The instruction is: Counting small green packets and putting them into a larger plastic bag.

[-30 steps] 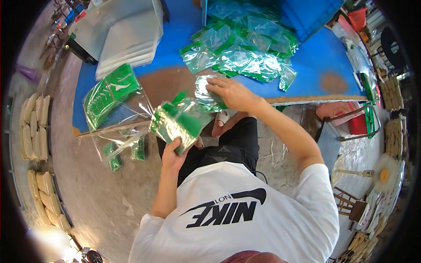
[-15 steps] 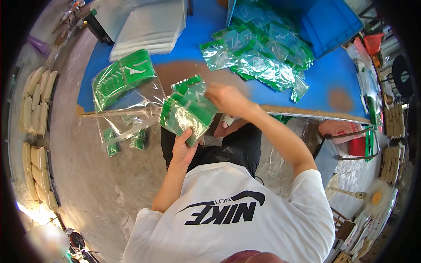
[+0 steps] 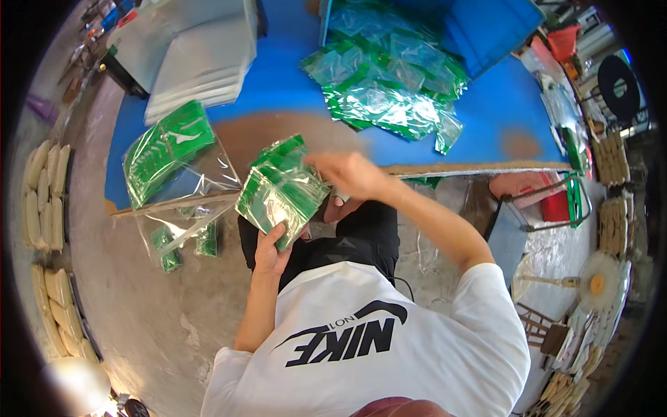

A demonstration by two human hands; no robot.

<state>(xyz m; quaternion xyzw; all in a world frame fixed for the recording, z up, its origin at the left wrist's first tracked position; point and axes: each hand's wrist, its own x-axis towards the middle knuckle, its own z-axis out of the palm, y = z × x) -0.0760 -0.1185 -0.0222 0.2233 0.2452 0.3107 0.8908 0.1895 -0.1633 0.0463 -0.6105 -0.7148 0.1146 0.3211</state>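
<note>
A fanned stack of small clear plastic bags with green bands (image 3: 281,201) is held over my lap at the table's front edge. My left hand (image 3: 273,251) grips its lower end, thumb on top. My right hand (image 3: 351,175) is at the upper right side of the stack, fingers bent toward the bags' green edges. These fingers are slightly blurred, and what they pinch is hidden. Left of the stack lies a large clear bag (image 3: 174,149) filled with green-banded bags; its loose part hangs over the table edge. Two smaller green bundles (image 3: 206,240) show below that edge.
On the blue table (image 3: 274,83), a heap of green-edged bags (image 3: 396,90) spills from a blue crate (image 3: 490,31). Clear plastic sheets (image 3: 201,66) are piled at the back left. A metal-framed cart (image 3: 511,233) and a fan (image 3: 597,283) stand at right.
The view has tilted and turned, so the table contents sit further left. My left hand keeps its grip; my right hand remains by the stack's upper side, its fingers slightly shifted.
</note>
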